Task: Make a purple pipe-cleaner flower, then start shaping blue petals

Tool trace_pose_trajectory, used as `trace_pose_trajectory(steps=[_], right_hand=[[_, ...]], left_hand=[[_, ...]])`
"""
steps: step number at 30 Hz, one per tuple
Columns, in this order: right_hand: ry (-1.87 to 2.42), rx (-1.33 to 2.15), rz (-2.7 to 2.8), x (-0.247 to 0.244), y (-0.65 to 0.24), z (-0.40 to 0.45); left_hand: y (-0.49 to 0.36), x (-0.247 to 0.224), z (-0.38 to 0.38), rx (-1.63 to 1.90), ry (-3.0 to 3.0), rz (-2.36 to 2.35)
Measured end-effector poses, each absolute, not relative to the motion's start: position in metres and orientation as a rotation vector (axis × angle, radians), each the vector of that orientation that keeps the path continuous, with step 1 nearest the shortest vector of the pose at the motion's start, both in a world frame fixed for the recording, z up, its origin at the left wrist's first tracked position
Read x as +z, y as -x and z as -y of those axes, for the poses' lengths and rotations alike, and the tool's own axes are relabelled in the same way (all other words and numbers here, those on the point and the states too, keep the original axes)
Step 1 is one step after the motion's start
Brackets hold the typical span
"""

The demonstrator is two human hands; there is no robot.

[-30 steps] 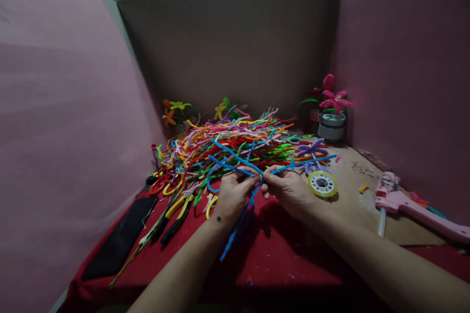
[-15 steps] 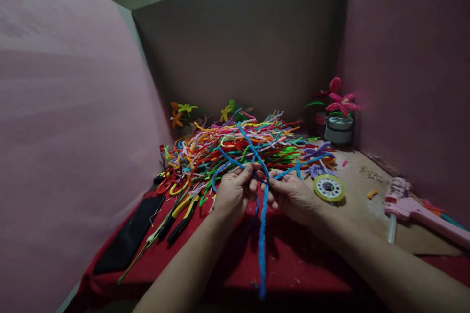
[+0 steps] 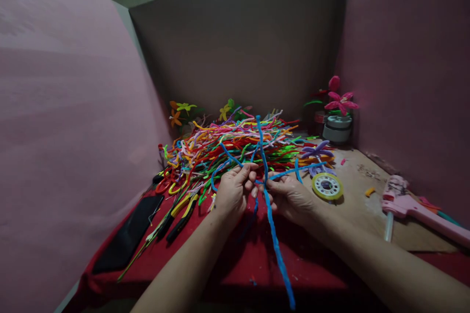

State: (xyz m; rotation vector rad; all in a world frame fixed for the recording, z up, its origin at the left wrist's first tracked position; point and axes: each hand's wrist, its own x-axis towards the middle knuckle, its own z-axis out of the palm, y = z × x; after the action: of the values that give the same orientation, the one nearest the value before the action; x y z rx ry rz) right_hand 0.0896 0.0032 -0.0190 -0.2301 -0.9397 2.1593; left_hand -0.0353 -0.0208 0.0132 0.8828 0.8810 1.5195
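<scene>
Several blue pipe cleaners cross one another between my two hands, over the front of the table. My left hand pinches one side of the crossing, with a blue end sticking out up and to the left. On the other side, my right hand is closed on the blue stems close to where they meet. One long stem runs upright through the crossing, its lower end hanging toward me. Another reaches right, past the fingers. Just behind the hands lies a heap of many-coloured pipe cleaners.
Left on the red cloth lie a black phone and yellow-black pliers. To the right are a yellow-rimmed spool, a purple flower and a pink glue gun on a board. A pink flower stands behind.
The long blue stem has turned at the crossing: its top now points nearly straight up, and its lower end has swung right. Both hands keep their pinch in about the same place.
</scene>
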Motion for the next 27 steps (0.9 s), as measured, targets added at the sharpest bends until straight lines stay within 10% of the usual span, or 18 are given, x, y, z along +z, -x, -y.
trace_pose_trajectory(steps=[27], right_hand=[[0.391, 2.041, 0.988, -0.021, -0.089, -0.001]], left_hand=[[0.035, 0.025, 0.035, 1.361, -1.088, -0.936]])
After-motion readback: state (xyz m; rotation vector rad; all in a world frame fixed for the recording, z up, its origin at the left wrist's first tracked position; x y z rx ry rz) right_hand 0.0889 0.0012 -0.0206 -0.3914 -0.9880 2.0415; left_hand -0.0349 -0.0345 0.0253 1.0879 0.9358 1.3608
